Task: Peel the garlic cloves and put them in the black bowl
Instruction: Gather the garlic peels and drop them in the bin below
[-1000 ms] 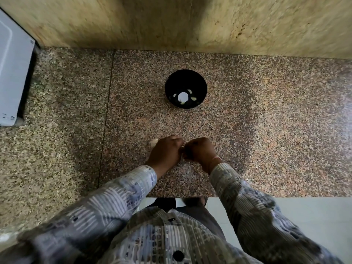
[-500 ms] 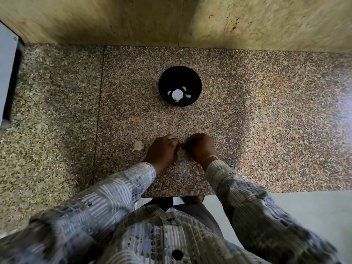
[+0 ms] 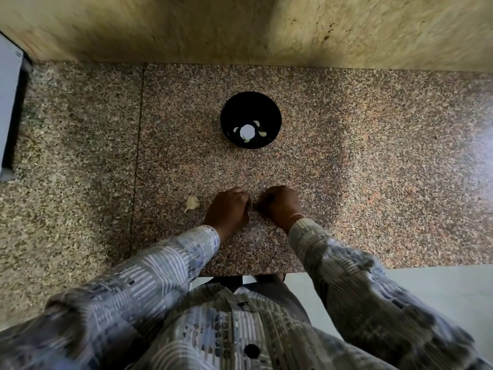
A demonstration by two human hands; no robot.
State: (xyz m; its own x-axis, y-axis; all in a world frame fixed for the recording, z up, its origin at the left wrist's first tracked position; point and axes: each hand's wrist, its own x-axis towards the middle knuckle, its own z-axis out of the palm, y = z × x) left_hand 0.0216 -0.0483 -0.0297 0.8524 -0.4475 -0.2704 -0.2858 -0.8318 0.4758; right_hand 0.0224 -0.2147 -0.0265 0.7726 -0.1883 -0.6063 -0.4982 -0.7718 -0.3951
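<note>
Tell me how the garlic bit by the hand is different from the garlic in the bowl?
The garlic bit lies alone on the counter, left of the left hand; the cloves sit inside the black bowl. The bit looks dull, beige and ragged with a little tail; the cloves look pale and smooth. Both are small and light coloured.

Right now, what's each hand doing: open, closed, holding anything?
Left hand: curled shut, fingertips meeting the right's; what it pinches is hidden.
Right hand: curled shut too; contents cannot be told.
</note>
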